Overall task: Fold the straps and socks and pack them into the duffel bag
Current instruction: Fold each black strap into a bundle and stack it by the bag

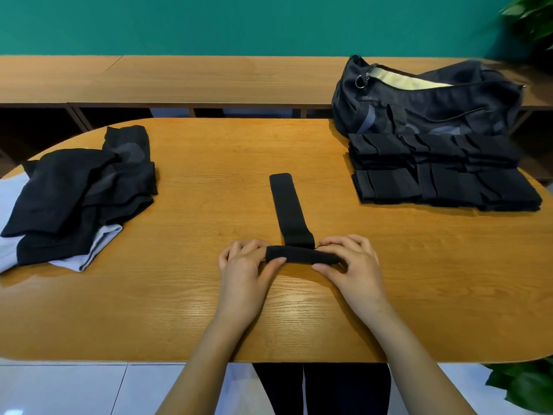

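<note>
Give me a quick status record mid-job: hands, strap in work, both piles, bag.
left hand: pinches the folded end of the strap, left side
right hand: pinches the same fold, right side
strap: black, near end folded, rest flat on the table, pointing away
folded stack: black, right, just in front of the duffel bag
socks pile: loose, black and pale grey, left
duffel bag: dark, far right, top open, pale lining showing

an indoor room furnished like an office lounge or studio: a rounded wooden table stands on glossy white floor tiles, a long low wooden shelf unit with open cubbies runs along a teal wall, and leafy green plants sit at the right.
</note>
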### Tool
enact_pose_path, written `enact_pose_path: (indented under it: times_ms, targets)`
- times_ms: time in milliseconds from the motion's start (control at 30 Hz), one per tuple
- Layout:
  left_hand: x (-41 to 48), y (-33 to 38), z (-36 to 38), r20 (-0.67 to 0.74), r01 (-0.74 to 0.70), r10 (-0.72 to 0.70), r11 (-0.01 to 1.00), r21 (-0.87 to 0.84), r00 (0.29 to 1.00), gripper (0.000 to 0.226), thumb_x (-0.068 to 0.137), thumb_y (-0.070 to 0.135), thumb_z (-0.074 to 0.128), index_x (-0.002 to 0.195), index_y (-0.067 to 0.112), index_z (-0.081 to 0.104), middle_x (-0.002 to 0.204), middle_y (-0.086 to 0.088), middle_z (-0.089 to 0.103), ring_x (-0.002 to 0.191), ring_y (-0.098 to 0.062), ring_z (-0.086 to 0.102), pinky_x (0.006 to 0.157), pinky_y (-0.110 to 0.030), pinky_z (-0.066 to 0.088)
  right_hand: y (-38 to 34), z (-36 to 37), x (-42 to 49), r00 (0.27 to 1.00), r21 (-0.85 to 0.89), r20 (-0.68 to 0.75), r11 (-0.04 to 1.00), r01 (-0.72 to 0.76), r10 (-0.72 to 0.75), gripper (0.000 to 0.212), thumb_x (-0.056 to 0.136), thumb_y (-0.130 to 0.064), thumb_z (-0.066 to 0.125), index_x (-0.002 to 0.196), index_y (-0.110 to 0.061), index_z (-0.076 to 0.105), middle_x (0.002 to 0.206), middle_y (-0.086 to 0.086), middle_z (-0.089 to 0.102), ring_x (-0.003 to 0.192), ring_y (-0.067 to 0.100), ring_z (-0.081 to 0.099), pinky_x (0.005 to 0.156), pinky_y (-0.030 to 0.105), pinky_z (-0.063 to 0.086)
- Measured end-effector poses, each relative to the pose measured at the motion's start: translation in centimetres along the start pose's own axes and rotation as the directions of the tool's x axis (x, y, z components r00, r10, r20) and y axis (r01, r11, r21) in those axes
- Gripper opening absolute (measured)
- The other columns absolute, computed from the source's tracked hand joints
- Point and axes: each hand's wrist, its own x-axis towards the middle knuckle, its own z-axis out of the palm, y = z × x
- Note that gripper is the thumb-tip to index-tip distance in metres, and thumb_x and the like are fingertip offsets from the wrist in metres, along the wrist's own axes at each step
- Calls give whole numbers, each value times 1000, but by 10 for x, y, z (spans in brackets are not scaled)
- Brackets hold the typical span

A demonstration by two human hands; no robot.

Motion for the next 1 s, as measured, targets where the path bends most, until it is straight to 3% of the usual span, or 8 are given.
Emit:
enact_pose_path:
  times_ms: [300,533,633,767,867,1000]
  targets:
    - [0,-2,-1,28,-14,12,999,41,1000,20,82,21,73,102,26,74,115,19,60,112,-3,41,98,-33,22,-1,0,0,999,50,-29,999,-12,13,21,83,-25,71,100,-37,67,100,-26,58,107,0,38,95,26,28]
    - [-1,2,-4,-13,26,-26,999,-22,1000,2,87,32,65,87,33,63,87,28,54,97,-3,44,95,-34,25,0,-1,0,997,98,-30,993,-70,73,18,82,-37,64,91,-22,70,88,-17,56,100,7,44,92,35,42]
    - [-1,2,-2,-29,60,-61,998,-29,998,6,89,36,61,89,30,59,84,23,52,91,0,43,95,-31,24,1,0,-1,990,125,-33,984,-129,135,27,82,-41,64,93,-17,71,91,-8,55,100,13,48,88,32,44]
    - [-2,-1,0,-61,77,-80,995,-57,995,22,87,38,64,105,33,53,79,15,57,89,1,51,94,-26,23,-4,-2,-1,979,169,-24,966,-197,204,40,80,-38,73,116,-33,55,86,-11,55,100,11,49,89,24,36]
    - [-2,0,0,-69,106,-112,990,-89,991,37,85,33,70,108,34,40,74,13,56,85,2,53,93,-24,22,-5,-1,0,981,185,-50,967,-176,188,50,77,-34,78,113,-35,43,76,-8,56,91,11,51,91,26,36]
    - [-2,-1,1,-44,40,-40,999,-1,998,24,87,25,69,102,34,52,88,19,52,89,2,45,90,-31,28,-4,0,-1,988,134,-84,984,-116,128,49,77,-31,79,113,-36,46,91,-16,50,92,5,43,87,31,43]
